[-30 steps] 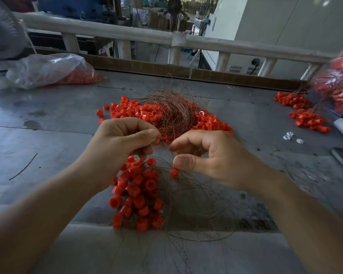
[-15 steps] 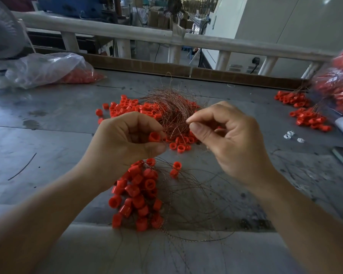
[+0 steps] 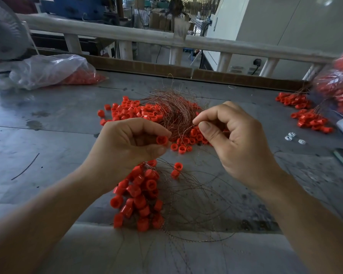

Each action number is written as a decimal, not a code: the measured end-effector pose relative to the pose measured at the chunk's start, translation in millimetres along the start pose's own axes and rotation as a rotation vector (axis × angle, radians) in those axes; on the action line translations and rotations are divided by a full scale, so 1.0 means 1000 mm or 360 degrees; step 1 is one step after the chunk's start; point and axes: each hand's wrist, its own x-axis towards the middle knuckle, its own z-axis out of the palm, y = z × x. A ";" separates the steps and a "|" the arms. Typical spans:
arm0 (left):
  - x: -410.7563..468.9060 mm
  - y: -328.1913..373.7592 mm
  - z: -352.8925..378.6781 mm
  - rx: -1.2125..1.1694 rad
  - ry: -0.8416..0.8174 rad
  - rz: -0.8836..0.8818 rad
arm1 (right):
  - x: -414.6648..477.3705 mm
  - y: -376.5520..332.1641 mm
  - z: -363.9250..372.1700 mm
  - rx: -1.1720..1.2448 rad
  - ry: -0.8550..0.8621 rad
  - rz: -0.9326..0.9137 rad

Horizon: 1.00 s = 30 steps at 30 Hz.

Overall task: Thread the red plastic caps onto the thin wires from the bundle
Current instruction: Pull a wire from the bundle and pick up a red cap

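Observation:
My left hand (image 3: 127, 143) pinches one red plastic cap (image 3: 162, 140) between thumb and forefinger, its open end facing me. Just right of it, my right hand (image 3: 234, 143) pinches a thin wire at the near edge of the coppery wire bundle (image 3: 174, 111). The bundle lies on a spread of loose red caps (image 3: 131, 111) in the middle of the grey table (image 3: 48, 139). Below my left hand sits a cluster of caps strung on wires (image 3: 139, 194), with the wires fanning toward me.
A clear plastic bag of red caps (image 3: 48, 71) lies at the back left. Finished capped bunches (image 3: 309, 119) and another bag of caps (image 3: 341, 86) sit at the right. Small white parts (image 3: 291, 135) lie nearby. A railing (image 3: 166, 39) runs behind the table.
My right hand has risen from beside the left hand to the wire bundle and pinched a wire. The left hand has turned, so the cap it holds now shows.

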 end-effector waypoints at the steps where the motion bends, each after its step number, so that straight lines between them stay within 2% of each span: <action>1: 0.000 0.000 0.000 -0.0012 -0.0003 0.0000 | 0.000 0.000 0.000 -0.0009 -0.0006 0.0000; 17: -0.002 0.000 0.002 0.0023 -0.0008 -0.0080 | -0.004 -0.005 0.005 0.0118 -0.0048 0.0019; 24: -0.005 0.002 0.010 0.0300 0.0174 0.0061 | -0.007 -0.010 0.014 0.0216 -0.0045 0.0053; 30: -0.010 0.007 0.017 0.0265 0.0150 0.0133 | -0.010 -0.011 0.024 0.0273 -0.0145 0.0091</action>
